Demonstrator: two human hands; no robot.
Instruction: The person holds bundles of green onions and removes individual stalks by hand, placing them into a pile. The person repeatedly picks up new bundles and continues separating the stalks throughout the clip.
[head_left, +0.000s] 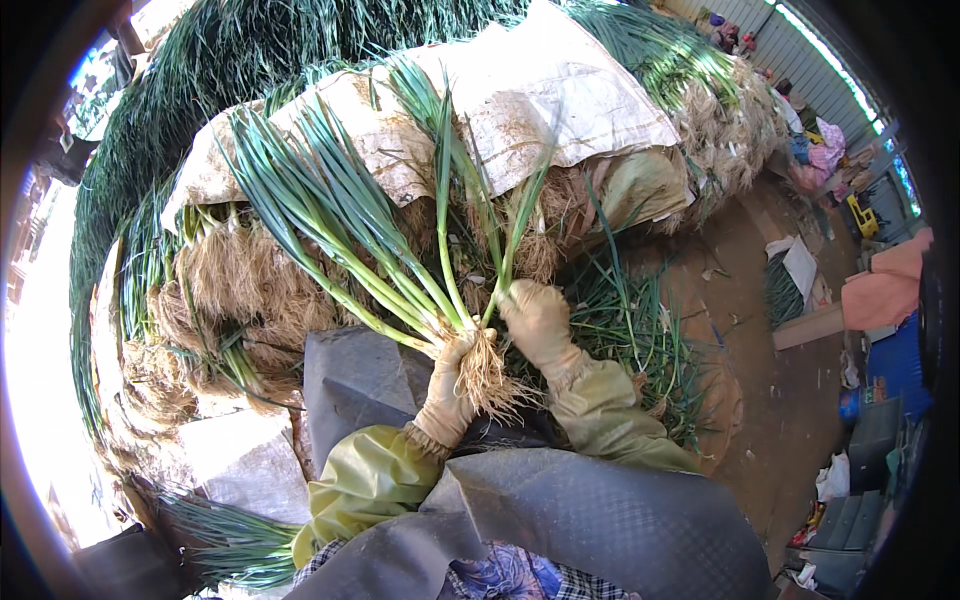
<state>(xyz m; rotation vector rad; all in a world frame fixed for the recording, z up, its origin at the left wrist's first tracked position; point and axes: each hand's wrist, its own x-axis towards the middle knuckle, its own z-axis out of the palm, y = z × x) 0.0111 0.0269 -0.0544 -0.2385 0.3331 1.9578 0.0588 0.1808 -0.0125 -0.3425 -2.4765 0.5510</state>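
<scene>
My gloved left hand (450, 390) is closed around the root end of several green onions (375, 277), whose long leaves fan up and to the left. Pale stringy roots (487, 375) hang over its fingers. At the right side of the same clump, my gloved right hand (536, 319) has its fingers on the base of a stalk that leans up to the right. Both hands are above a dark apron over my lap. Behind them, a pile of green onions with brown roots (240, 270) lies partly under a whitish woven sheet (540, 90).
Loose leaves and stalks (637, 322) lie on the ground at the right. A small onion bundle (240, 536) is at lower left. Further right are a pink cloth (885, 281), a board (806, 326) and dark green containers (847, 525). More onions rise along the back.
</scene>
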